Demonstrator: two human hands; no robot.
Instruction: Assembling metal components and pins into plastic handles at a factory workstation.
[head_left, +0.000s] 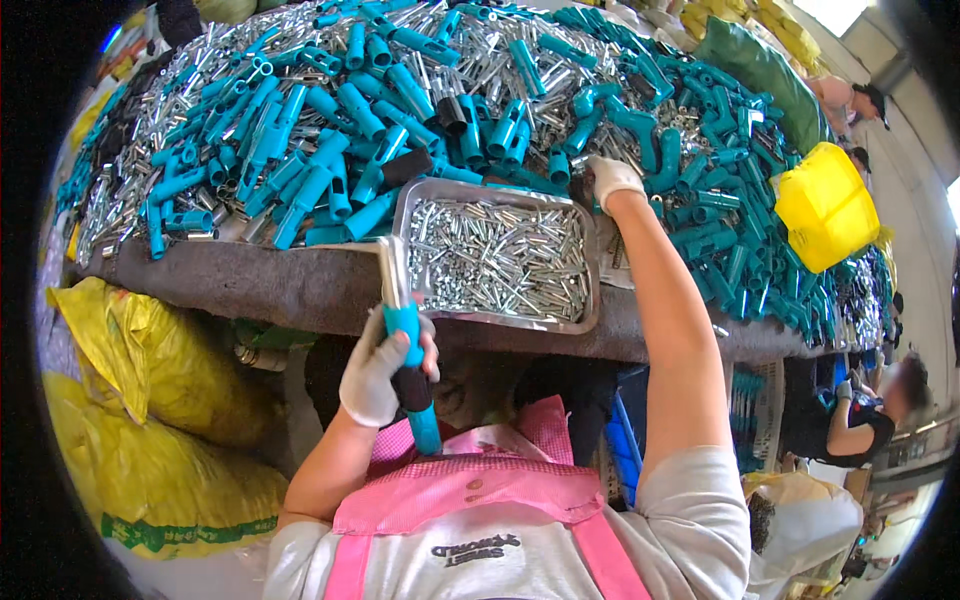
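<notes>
My left hand (pixel 372 378), in a white glove with bare fingertips, is wrapped round the grip of a teal-and-black handled tool (pixel 403 322). The tool stands nearly upright, its bent silver metal end above the table's front edge. Beyond the right side of a metal tray (pixel 595 268) is my right hand (pixel 614 180), also gloved. Its fingers are closed at the edge of the heap, on a small dark, shiny piece I cannot make out. Small silver pins (pixel 495 255) fill the tray, which sits between my hands. Teal plastic parts (pixel 628 125) lie close to the right hand.
Teal housings (pixel 300 190) and silver metal rods (pixel 115 180) are heaped across the brown-covered table (pixel 250 285). A yellow container (pixel 826 207) rests on the right side. Yellow sacks (pixel 170 440) stand at lower left. Another person (pixel 850 425) works at far right.
</notes>
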